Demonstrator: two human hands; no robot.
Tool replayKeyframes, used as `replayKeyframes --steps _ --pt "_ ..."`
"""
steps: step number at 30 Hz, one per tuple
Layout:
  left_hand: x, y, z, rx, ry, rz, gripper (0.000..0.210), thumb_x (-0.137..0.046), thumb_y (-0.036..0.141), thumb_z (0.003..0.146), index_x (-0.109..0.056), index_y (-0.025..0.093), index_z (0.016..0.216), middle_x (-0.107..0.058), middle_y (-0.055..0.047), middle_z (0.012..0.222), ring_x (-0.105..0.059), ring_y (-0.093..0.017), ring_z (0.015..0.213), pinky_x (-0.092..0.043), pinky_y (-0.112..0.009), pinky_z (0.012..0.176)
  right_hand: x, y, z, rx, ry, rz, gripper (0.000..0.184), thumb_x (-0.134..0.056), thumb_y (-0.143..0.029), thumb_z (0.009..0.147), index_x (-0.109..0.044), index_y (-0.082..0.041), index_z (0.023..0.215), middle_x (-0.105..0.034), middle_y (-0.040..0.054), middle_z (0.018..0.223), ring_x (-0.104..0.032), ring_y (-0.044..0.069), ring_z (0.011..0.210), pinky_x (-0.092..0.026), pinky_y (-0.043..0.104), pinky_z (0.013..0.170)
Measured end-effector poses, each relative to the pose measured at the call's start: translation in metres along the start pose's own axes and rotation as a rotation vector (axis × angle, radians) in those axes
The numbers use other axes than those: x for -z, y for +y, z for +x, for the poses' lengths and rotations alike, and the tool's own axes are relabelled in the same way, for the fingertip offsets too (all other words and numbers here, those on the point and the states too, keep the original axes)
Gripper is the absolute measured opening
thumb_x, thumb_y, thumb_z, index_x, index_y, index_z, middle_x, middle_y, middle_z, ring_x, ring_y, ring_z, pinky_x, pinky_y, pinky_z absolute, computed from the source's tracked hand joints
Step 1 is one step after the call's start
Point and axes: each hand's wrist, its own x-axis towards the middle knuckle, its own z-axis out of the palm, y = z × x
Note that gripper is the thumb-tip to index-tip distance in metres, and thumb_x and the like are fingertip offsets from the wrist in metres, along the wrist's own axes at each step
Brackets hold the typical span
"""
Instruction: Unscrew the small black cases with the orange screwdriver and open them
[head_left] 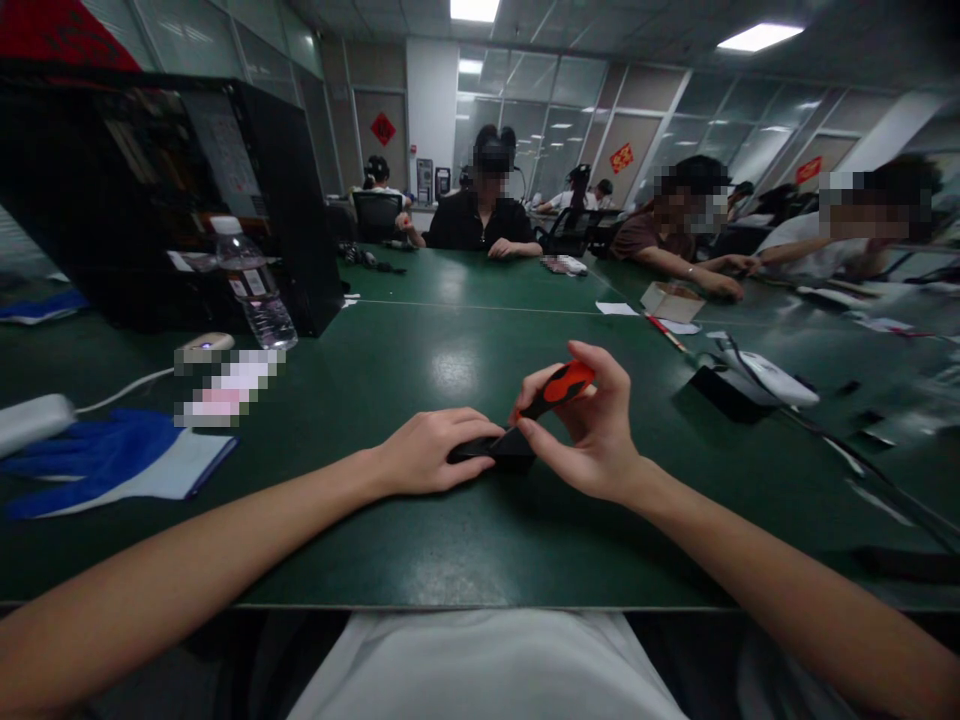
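Note:
My left hand point(429, 452) lies low over the green table, its fingers closed around the left end of a small black block-like object point(514, 447). That object rests on the tabletop; its exact kind cannot be made out. In my right hand point(600, 440) is a screwdriver with an orange and black handle point(564, 386), gripped between thumb and fingers. It slants down to the left, toward the top of the black object. My fingers hide its lower end, so I cannot tell whether the tip touches.
At left lie a blue and white glove point(150, 455), a water bottle point(259, 290) and a black computer case point(289, 200). A small cardboard box point(673, 302), a white device point(772, 375) and cables are at right. Several people sit across and along the green table point(450, 550).

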Motion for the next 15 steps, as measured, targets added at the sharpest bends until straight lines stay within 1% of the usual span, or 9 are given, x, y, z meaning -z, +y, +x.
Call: replayKeyframes --steps 15 --pt "-0.0002 -0.0003 -0.0001 -0.002 0.006 0.005 0.035 -0.061 0.032 0.098 -0.063 0.019 0.13 -0.069 -0.012 0.127 -0.069 -0.024 0.111 -0.054 -0.034 0.097 -0.0002 -0.0005 0.0 0.012 -0.001 0.011 0.081 -0.06 -0.008 0.091 -0.022 -0.042 0.153 -0.056 0.0019 0.102 -0.064 0.018 0.084 -0.061 0.04 0.074"
